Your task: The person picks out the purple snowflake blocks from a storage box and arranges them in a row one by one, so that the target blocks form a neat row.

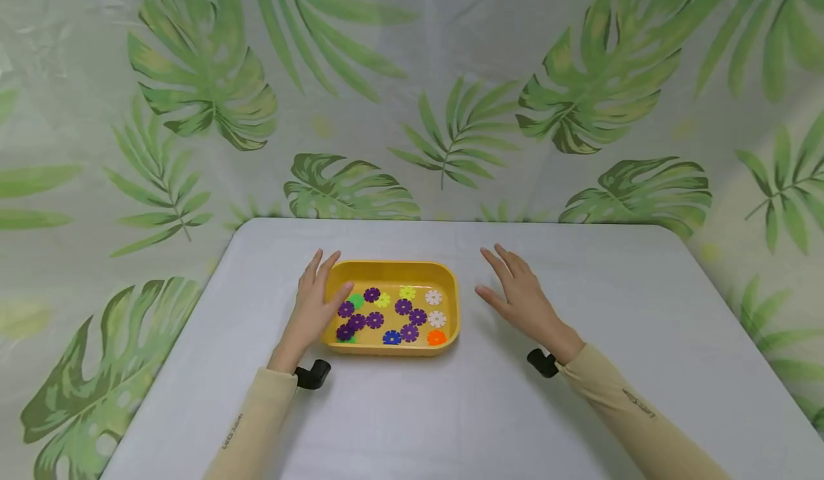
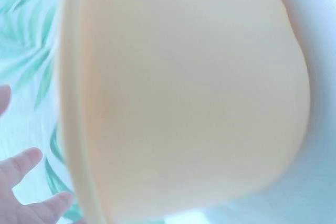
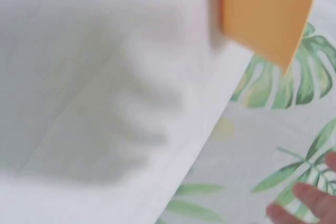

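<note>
A yellow plastic tub [image 1: 393, 350] stands on the white table, holding several flower-shaped notched discs in purple, white, yellow, green, blue and orange. My left hand [image 1: 313, 312] is over the tub's left side with fingers spread and nothing held; whether it touches the rim I cannot tell. To the right of the tub, my right hand [image 1: 524, 301] hovers above the table, fingers extended, apart from the tub. The left wrist view is mostly filled by the tub's outer wall [image 2: 189, 93]. In the right wrist view, the tub's corner [image 3: 265, 14] shows at the top, and some right fingertips [image 3: 315, 200] lower right.
White cloth covers the table [image 1: 412, 423]. Behind it hangs a grey curtain [image 1: 463, 51] printed with green leaves. A black wrist mount [image 1: 313, 375] sticks out from the left wrist, another black mount [image 1: 542, 363] from the right.
</note>
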### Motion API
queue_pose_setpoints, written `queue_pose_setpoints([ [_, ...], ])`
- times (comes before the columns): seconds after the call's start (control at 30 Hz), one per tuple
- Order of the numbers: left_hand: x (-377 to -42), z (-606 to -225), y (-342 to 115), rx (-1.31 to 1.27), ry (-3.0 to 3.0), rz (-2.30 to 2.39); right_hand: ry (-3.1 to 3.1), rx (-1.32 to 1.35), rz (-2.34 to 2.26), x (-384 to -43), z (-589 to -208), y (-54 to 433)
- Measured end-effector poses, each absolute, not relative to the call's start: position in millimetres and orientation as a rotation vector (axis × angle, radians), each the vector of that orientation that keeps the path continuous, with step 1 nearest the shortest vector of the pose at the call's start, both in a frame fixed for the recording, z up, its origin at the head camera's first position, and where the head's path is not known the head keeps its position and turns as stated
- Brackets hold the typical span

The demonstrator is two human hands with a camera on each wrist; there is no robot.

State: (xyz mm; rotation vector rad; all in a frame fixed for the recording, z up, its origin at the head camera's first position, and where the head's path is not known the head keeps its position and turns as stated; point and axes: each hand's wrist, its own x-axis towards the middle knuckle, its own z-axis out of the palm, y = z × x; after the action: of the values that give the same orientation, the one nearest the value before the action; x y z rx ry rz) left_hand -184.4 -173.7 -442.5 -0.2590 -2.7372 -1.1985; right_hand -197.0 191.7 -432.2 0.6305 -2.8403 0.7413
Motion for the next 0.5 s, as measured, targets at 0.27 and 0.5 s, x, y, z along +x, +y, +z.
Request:
queue_pose_setpoints([
  [0.27,-182,-446,-203,-0.08,-2.444,-2.048,-2.797,0.8,1.535,-208,-421,139],
  [0.5,-186,-472,-210,0.019,-2.234,-2.429,-2.775,0.857,2.171,-207,-423,89],
])
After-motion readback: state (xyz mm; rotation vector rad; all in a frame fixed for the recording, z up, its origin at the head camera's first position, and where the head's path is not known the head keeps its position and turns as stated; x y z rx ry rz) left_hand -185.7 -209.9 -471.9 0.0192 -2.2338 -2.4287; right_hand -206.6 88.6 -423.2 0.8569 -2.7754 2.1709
